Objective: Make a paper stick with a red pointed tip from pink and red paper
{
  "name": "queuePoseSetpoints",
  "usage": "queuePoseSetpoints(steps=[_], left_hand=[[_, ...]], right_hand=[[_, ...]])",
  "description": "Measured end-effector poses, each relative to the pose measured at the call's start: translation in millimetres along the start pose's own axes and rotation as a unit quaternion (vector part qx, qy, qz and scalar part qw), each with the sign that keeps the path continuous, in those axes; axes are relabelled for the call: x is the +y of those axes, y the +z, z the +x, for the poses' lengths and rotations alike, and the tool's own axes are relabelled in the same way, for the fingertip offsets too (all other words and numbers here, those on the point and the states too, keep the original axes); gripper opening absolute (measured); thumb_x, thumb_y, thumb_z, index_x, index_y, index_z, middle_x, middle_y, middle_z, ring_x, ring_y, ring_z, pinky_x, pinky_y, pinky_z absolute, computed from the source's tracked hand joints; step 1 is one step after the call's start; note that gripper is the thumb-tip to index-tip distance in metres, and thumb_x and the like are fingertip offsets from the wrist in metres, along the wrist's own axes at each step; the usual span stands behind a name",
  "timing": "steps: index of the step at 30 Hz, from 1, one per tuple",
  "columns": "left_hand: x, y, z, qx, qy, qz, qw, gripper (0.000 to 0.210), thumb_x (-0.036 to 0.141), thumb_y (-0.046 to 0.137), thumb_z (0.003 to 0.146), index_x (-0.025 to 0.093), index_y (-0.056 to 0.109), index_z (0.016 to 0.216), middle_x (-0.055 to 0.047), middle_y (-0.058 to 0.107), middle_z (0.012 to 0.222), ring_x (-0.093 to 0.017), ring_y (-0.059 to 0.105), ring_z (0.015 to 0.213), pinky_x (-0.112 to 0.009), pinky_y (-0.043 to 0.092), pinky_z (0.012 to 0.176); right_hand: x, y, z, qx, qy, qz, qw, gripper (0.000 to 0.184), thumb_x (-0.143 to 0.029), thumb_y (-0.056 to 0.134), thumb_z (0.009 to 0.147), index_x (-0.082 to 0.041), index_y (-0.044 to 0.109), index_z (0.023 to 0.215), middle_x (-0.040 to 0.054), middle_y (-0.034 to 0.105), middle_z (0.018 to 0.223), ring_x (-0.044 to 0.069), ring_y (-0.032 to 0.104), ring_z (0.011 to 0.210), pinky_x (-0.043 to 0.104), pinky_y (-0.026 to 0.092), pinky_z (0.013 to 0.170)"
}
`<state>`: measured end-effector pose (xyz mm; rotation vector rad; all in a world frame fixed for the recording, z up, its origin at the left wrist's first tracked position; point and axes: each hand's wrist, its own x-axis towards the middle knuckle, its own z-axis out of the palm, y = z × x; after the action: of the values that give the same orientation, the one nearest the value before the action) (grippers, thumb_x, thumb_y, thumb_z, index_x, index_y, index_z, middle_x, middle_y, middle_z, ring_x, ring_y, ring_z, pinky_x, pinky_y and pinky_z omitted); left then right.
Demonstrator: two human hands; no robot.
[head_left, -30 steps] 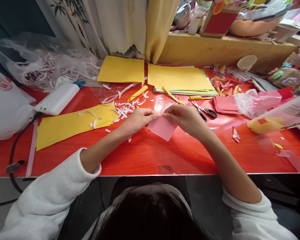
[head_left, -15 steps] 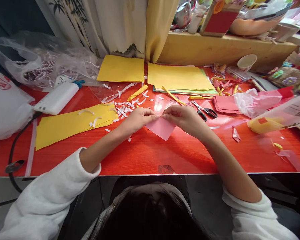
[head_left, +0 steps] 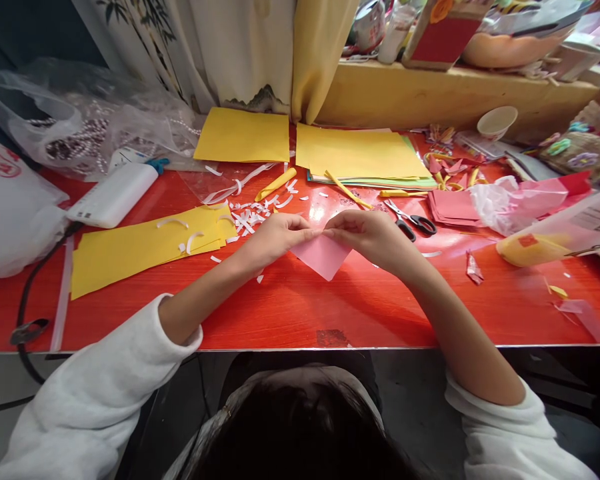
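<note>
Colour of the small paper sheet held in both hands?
Pink. The small pink paper sheet shows best in the head view, the only one.

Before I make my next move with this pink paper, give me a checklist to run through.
1. Left hand gripping the pink paper: ok, thumb and finger pinch its top.
2. Right hand gripping it too: ok, pinching right beside the left.
3. Scissors out of the hands: ok, lying beside the right hand.
4. Tabletop beside the left hand free of scraps: not ok, white scraps lie there.
5. Paper's top edge even: cannot tell, hands cover it.
</note>
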<state>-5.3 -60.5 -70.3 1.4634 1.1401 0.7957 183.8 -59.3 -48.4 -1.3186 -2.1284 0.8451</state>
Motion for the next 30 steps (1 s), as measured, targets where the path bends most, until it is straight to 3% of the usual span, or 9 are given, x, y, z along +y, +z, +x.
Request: queuePoseSetpoints(steps=[30], left_hand=[[3.5,-0.4,-1.7,0.002,0.000,0.005,1.000,0.031,0.041,0.068,0.071,0.011,0.063,0.072,0.001,0.057,0.066,-0.007,0.051,0.060,-0.020,0.040,0.057]], right_hand=[[2.6,0.1,0.6,0.009,-0.018,-0.046,0.999,0.016,-0.029,0.057,0.083,-0.016,0.066,0.080,0.0034,0.067,0.079,0.014,0.057,0.072,0.026,0.040,0.063]])
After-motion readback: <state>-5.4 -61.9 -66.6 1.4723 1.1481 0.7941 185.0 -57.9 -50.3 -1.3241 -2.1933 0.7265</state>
